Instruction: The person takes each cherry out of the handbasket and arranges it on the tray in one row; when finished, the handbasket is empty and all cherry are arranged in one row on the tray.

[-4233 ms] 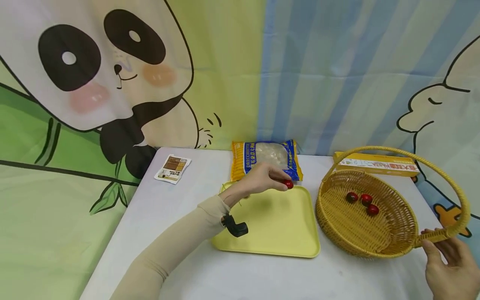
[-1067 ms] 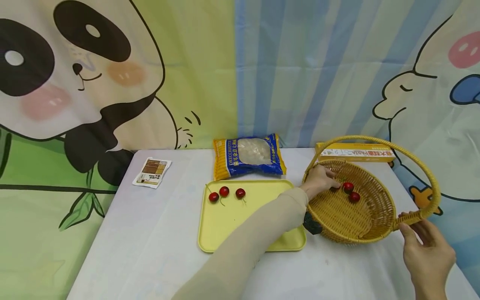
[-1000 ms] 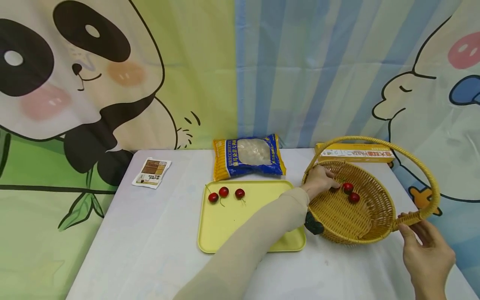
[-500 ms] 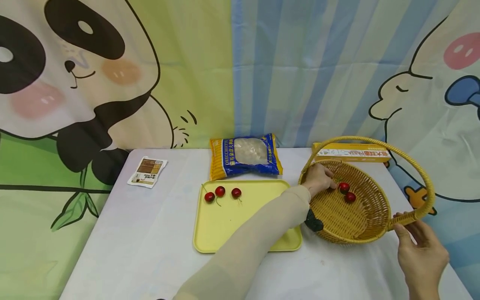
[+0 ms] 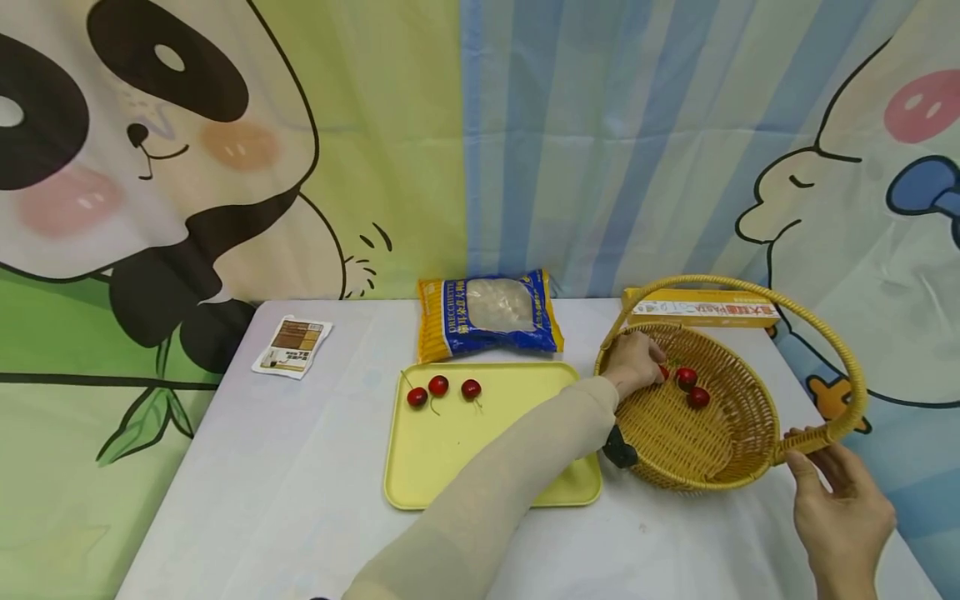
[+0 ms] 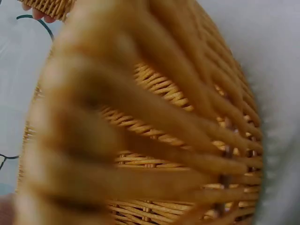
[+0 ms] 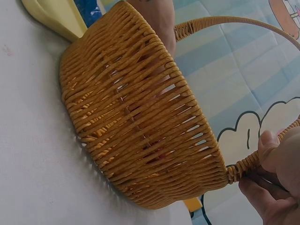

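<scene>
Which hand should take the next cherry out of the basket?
Left, probably. The left hand is already inside the basket, its fingers pinching a cherry, with two more cherries beside it. The right hand grips the handle, steadying the basket.

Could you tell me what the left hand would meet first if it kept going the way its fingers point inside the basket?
Most likely the nearer cherry: the left hand, already pinching a cherry, points rightward across the basket floor, though depth is uncertain.
</scene>
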Action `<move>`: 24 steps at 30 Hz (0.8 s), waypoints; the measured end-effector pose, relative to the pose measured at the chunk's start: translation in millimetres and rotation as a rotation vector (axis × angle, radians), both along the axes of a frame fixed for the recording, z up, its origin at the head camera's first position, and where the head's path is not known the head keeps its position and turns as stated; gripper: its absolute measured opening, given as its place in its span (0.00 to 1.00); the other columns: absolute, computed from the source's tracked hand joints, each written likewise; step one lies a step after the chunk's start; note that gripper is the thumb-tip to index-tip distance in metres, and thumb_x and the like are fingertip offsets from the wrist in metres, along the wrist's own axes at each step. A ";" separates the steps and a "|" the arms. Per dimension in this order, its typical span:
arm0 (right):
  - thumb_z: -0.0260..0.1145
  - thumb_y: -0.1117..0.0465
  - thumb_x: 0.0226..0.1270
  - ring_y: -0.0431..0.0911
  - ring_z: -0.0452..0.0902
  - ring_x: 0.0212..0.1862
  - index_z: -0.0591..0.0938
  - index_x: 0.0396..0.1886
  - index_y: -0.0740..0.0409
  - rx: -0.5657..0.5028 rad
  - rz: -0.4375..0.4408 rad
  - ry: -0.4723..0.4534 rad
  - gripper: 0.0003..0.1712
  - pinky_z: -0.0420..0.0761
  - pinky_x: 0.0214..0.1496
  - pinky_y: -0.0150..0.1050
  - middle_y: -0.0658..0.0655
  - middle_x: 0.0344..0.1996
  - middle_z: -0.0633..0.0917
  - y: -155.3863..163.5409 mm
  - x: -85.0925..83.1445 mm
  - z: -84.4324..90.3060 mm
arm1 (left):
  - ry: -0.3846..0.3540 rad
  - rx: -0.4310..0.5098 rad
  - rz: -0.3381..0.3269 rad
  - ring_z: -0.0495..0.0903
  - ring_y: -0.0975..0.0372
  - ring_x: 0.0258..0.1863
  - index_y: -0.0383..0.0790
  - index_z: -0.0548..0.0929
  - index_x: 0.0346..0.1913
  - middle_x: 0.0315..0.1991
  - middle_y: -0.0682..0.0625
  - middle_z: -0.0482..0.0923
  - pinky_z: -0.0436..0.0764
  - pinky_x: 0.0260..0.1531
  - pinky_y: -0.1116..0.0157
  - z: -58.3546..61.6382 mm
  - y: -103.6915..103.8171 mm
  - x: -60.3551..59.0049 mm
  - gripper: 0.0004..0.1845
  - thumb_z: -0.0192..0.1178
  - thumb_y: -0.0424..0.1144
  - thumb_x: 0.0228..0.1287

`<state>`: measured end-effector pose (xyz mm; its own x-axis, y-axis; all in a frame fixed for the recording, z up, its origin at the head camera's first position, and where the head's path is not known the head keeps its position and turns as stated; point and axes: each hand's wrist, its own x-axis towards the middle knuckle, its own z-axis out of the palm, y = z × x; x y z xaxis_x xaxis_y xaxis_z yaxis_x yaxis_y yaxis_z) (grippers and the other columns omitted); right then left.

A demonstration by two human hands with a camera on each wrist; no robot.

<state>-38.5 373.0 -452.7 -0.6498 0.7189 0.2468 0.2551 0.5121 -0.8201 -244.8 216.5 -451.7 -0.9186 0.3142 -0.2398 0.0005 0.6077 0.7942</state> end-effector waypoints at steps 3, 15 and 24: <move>0.67 0.61 0.76 0.28 0.78 0.63 0.80 0.70 0.40 -0.021 -0.030 -0.050 0.26 0.77 0.62 0.22 0.45 0.64 0.84 -1.8 0.9 -1.4 | 0.004 0.012 -0.020 0.85 0.67 0.48 0.50 0.92 0.47 0.44 0.61 0.88 0.83 0.42 0.72 1.8 -4.8 5.8 0.15 0.78 0.33 0.58; 0.57 0.61 0.83 0.41 0.71 0.75 0.71 0.78 0.39 -0.056 -0.127 -0.191 0.28 0.75 0.73 0.39 0.50 0.74 0.76 4.3 23.1 -6.0 | 0.119 0.026 -0.236 0.84 0.74 0.43 0.53 0.93 0.49 0.43 0.65 0.90 0.78 0.37 0.78 22.1 -19.7 55.3 0.13 0.78 0.41 0.60; 0.55 0.61 0.84 0.40 0.68 0.76 0.70 0.79 0.45 -0.033 -0.148 -0.086 0.28 0.71 0.77 0.41 0.56 0.74 0.75 7.4 32.8 -11.8 | 0.197 0.093 -0.394 0.80 0.83 0.40 0.58 0.91 0.55 0.46 0.68 0.89 0.75 0.43 0.82 30.9 -68.3 63.4 0.16 0.75 0.48 0.64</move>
